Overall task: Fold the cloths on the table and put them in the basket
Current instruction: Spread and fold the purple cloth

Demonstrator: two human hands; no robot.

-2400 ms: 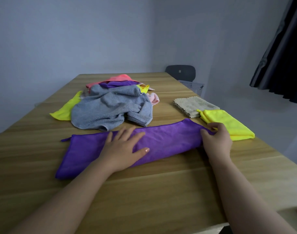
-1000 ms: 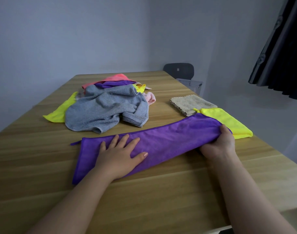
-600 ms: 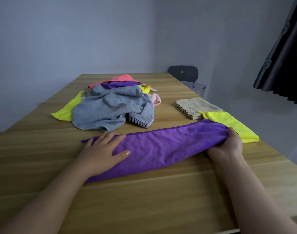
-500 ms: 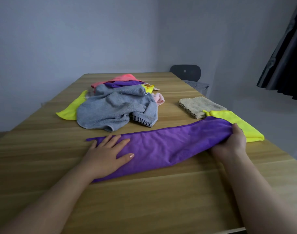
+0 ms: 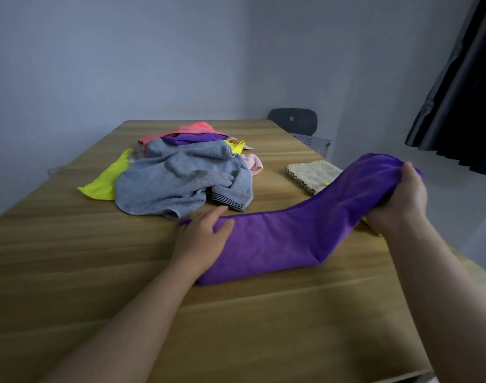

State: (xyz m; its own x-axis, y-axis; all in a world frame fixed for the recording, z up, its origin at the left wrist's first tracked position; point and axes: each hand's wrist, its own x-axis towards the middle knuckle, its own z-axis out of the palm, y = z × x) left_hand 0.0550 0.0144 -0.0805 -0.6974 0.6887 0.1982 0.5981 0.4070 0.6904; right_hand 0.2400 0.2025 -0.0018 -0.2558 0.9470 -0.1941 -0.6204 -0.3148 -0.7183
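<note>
On the table [image 5: 70, 272], purple cloth [image 5: 277, 239] under flat left fingers [image 5: 217, 213], raised end in curled right fingers [image 5: 408, 175]; basket [image 5: 315, 141] contents hidden.

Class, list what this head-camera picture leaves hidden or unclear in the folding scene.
Head view:
Yellow cloth: nearly all behind the lifted purple cloth and right hand.
Basket: mostly behind the table's far corner; contents unseen.
Cloths under the grey towel: number unclear.
</note>
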